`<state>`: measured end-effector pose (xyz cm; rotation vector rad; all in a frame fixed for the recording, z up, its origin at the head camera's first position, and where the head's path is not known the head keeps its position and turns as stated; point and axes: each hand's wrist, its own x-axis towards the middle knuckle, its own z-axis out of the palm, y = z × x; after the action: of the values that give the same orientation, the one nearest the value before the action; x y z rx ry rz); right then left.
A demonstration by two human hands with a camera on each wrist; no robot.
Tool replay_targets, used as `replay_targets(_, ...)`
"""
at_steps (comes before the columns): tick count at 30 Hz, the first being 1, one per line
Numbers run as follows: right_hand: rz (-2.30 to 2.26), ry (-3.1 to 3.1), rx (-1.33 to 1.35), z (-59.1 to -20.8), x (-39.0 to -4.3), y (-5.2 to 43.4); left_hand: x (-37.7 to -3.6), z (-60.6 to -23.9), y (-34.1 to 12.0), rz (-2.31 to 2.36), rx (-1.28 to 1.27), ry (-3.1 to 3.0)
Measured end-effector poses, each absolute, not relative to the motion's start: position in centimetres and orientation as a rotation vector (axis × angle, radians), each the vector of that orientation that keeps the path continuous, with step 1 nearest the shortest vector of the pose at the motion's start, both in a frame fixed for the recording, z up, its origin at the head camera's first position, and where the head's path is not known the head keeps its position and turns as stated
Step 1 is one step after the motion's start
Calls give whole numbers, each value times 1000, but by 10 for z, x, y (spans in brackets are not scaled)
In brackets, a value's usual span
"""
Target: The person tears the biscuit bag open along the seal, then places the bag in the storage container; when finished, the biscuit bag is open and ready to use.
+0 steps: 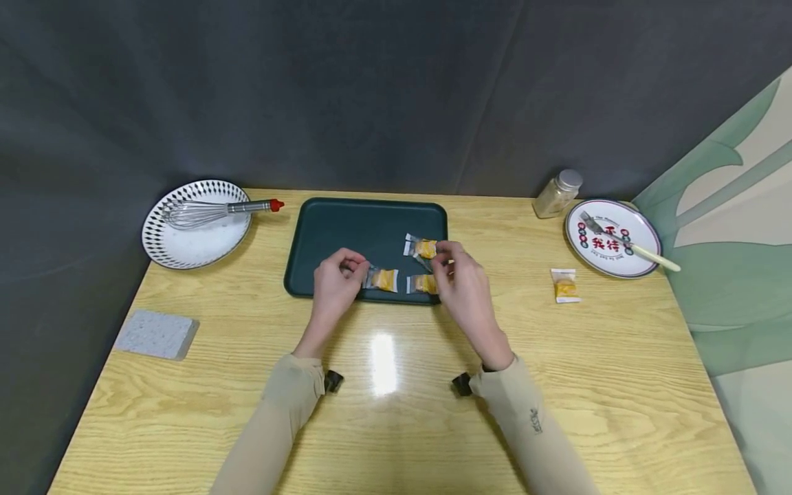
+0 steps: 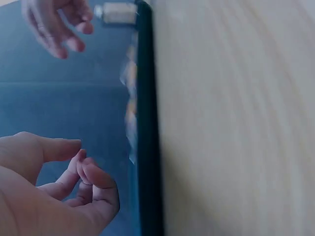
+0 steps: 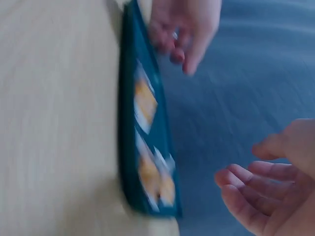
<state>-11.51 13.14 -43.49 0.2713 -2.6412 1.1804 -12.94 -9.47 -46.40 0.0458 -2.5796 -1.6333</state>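
Note:
A dark green tray (image 1: 346,234) lies on the wooden table with three yellow wrapped packets near its front right. My left hand (image 1: 354,265) hovers with loosely curled fingers just left of the nearest packet (image 1: 381,279); the left wrist view shows the left hand (image 2: 81,157) holding nothing. My right hand (image 1: 443,258) hangs over the other two packets (image 1: 423,248) (image 1: 423,283), and in the right wrist view the right hand (image 3: 246,182) has its fingers relaxed and empty. A fourth packet (image 1: 565,285) lies on the table right of the tray.
A patterned plate (image 1: 185,247) with a whisk (image 1: 216,211) sits at the back left. A grey sponge (image 1: 157,333) lies at the left edge. At the back right stand a small jar (image 1: 558,193) and a plate (image 1: 609,258) bearing a fork (image 1: 625,240).

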Motion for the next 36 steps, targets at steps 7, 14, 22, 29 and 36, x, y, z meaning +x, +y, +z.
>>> replay_targets(7,1140,-2600,74,-428,-111,196,-120,-452,-51,-1982,-70,-2485)
replay_targets(14,1057,-2594,-113,-434,-107,251,-113,-454,3,-2421,-168,-2441)
replay_targets(22,951,-2717,-349,-447,-93,303,-104,-465,70,-2768,-81,-2405)
replay_targets(29,929,-2751,-414,-459,-87,324,-98,-473,116,-2897,30,-2317)
replay_targets(36,916,-2766,-380,-466,-90,325,-93,-475,142,-2903,24,-2330)
